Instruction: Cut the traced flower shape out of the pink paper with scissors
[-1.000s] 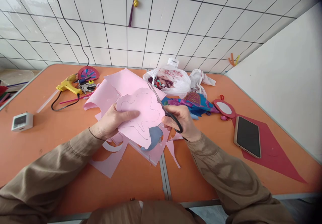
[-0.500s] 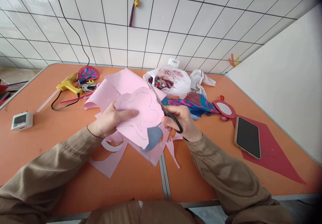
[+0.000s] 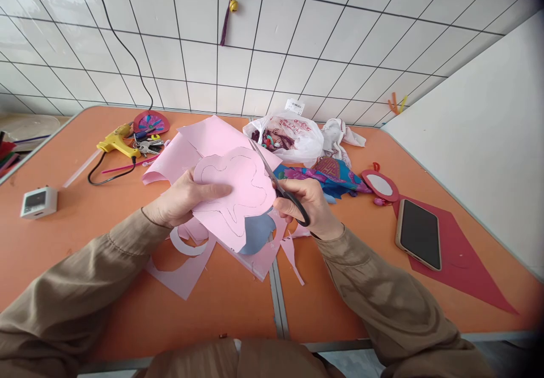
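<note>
Now, scissors [image 3: 278, 189] at the edge of the pink sheet [image 3: 246, 188]!
Left hand [image 3: 182, 196] pinches it over the orange table [image 3: 204, 315], right hand [image 3: 312, 205] grips the scissors; best turn the sheet, keep them steady.

We see a white tiled wall [image 3: 335, 35] (glossy at upper left) across the top, 1 white panel [image 3: 480, 128] at the right, and 1 grey-edged orange table [image 3: 204, 321] spanning the middle and bottom.
</note>
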The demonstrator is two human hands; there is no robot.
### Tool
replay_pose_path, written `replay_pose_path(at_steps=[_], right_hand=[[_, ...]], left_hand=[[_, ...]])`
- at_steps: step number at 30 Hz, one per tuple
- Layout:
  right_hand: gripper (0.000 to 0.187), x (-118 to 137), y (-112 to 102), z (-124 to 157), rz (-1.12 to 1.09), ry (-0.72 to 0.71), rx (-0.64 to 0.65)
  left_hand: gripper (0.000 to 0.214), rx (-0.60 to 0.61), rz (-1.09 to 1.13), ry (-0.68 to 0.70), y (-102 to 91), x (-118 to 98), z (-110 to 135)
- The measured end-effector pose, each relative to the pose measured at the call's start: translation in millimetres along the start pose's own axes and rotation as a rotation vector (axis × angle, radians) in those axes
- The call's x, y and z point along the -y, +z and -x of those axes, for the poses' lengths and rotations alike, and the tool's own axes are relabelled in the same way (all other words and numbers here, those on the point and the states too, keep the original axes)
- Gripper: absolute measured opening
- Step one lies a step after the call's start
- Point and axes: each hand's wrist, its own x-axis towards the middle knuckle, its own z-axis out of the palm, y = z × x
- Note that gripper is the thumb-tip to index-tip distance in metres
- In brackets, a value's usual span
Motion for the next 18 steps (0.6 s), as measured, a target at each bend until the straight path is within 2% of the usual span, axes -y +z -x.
replay_pose_path(at_steps=[7,18], right_hand=[[0.051,-4.3,-2.2,0.7,-0.002,0.006,0.014],[0.056,-5.3,-4.5,2.2,0.052,0.036,0.025]], left_hand=[[0.029,0.069,-0.055,0.017,-3.9,-5.9,-1.2],[0.039,0.059,-0.04,-0.044,-2.5,-14.3,1.0]])
